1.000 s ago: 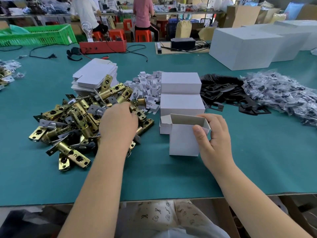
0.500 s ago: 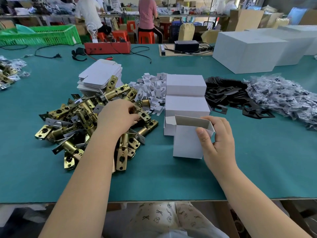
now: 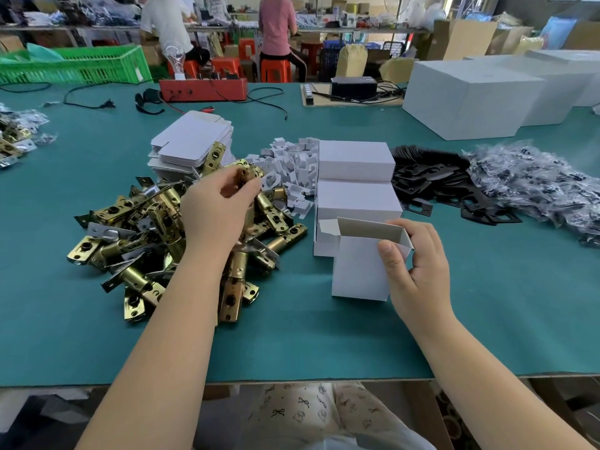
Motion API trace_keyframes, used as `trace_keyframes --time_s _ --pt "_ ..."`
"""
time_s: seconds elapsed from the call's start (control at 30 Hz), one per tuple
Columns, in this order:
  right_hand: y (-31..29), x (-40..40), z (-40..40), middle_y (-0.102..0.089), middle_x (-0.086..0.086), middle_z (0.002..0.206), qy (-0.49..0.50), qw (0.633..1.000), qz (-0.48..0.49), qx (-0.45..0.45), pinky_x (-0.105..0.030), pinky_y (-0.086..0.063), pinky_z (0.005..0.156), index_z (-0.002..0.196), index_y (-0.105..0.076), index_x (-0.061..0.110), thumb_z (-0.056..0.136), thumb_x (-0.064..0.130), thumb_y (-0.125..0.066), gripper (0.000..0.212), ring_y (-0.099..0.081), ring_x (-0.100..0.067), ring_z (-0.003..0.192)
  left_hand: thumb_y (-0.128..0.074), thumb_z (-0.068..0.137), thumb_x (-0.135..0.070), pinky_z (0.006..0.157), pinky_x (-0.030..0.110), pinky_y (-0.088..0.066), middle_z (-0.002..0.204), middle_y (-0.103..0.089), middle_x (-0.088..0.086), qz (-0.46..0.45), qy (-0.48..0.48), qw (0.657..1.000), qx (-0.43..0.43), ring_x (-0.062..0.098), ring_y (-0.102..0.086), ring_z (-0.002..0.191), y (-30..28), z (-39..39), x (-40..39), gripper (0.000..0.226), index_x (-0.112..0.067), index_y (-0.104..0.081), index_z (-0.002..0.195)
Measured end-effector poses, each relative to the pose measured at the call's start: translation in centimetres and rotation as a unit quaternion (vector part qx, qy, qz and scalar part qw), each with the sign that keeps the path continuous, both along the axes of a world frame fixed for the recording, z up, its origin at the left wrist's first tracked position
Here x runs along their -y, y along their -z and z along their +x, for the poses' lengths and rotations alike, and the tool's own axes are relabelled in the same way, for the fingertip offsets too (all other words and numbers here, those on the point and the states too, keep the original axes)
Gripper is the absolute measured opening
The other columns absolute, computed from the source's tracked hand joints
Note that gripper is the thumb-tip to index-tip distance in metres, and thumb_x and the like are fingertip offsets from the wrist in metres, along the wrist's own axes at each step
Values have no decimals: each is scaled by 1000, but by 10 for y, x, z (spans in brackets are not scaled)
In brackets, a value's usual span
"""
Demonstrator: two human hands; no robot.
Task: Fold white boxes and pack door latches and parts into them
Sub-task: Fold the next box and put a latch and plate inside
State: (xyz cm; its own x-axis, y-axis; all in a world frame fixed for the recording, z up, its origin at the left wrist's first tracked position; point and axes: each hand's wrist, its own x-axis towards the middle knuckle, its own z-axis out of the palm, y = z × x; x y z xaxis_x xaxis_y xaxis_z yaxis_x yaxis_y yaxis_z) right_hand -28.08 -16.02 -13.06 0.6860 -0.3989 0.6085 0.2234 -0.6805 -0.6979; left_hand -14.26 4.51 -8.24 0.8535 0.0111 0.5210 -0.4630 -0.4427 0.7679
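An open white box (image 3: 357, 267) stands upright on the green table, its top flaps open. My right hand (image 3: 418, 267) grips its right side, thumb on the front face. My left hand (image 3: 217, 206) is raised over the pile of brass door latches (image 3: 156, 235) and holds one brass latch (image 3: 246, 175) between its fingers. Two closed white boxes (image 3: 355, 180) lie just behind the open one. A stack of flat white box blanks (image 3: 191, 141) sits behind the latch pile. Small white card inserts (image 3: 292, 164) are heaped between the blanks and the closed boxes.
Black metal plates (image 3: 435, 183) and bagged parts (image 3: 535, 183) lie to the right. Large white cartons (image 3: 470, 99) stand at the back right, a red tool box (image 3: 203, 89) and a green crate (image 3: 74, 64) at the back. Two people work at a far bench.
My left hand has lifted off the latch pile and moved up and to the right with a latch in its fingers. My right hand still holds the open box.
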Motion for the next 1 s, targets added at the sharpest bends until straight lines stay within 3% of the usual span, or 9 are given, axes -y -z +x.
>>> trace_keyframes --time_s 0.03,0.1,0.17,0.3,0.47,0.6,0.7,0.87,1.0 --pt "0 0 0 -51 2 100 0 1000 -1 0 -7 -33 84 112 -59 5 89 69 -34 73 -45 -8 95 -69 86 -32 64 23 -55 68 -65 -25 -29 19 999 3 -2 -64 69 -6 0 4 3 -34 -71 86" --pt "0 1 -1 -51 2 100 3 1000 -5 -6 -6 -33 84 112 -59 5 89 66 -38 69 -45 -7 95 -69 87 -22 56 11 -51 66 -67 -26 -86 53 995 17 -6 -65 63 -19 -3 13 14 -35 -68 81" --pt "0 1 -1 -52 3 100 10 1000 -8 -9 -4 -32 84 112 -59 4 88 57 -45 60 -44 -5 95 -71 85 -19 61 8 -49 67 -68 -23 -125 68 990 20 -6 -65 64 -33 -7 22 15 -33 -69 81" --pt "-1 2 -1 -52 4 101 13 1000 -12 -9 -2 -30 86 112 -60 4 86 48 -48 52 -43 -3 96 -76 82 -25 66 32 -60 82 -72 -6 -205 121 971 -14 12 -70 77 -48 -24 42 10 -26 -68 88" --pt "-3 0 0 -51 3 104 1 1000 -2 -19 -8 -32 89 114 -59 6 81 50 -53 56 -46 -11 101 -79 80 -27 56 28 -57 82 -72 2 -263 195 944 -35 15 -71 70 -54 -61 70 24 -14 -65 93" --pt "-3 0 2 -51 0 101 2 1000 -17 -15 -9 -32 86 109 -60 7 78 51 -58 55 -45 -15 98 -81 78 -27 61 28 -59 77 -70 -7 -182 183 966 0 5 -68 67 -48 -85 90 21 -21 -62 87" --pt "-2 1 4 -49 5 98 11 1000 -14 -13 -7 -31 84 104 -58 13 77 53 -56 48 -44 -14 95 -82 76 -31 63 16 -51 76 -66 -14 -101 134 984 63 2 -64 65 -45 -97 97 27 -20 -60 85" --pt "0 1 5 -48 4 100 12 1000 -11 4 -5 -29 84 105 -53 20 76 49 -55 42 -42 -13 95 -78 80 -27 65 24 -46 73 -66 4 21 58 969 239 21 -61 68 -38 -104 96 25 -5 -72 87" --pt "-1 0 4 -49 4 104 10 1000 -7 -6 -6 -29 86 111 -56 15 76 54 -55 53 -43 -13 99 -72 85 -22 65 30 -52 78 -68 11 57 48 957 281 23 -65 67 -34 -103 87 30 3 -73 102"
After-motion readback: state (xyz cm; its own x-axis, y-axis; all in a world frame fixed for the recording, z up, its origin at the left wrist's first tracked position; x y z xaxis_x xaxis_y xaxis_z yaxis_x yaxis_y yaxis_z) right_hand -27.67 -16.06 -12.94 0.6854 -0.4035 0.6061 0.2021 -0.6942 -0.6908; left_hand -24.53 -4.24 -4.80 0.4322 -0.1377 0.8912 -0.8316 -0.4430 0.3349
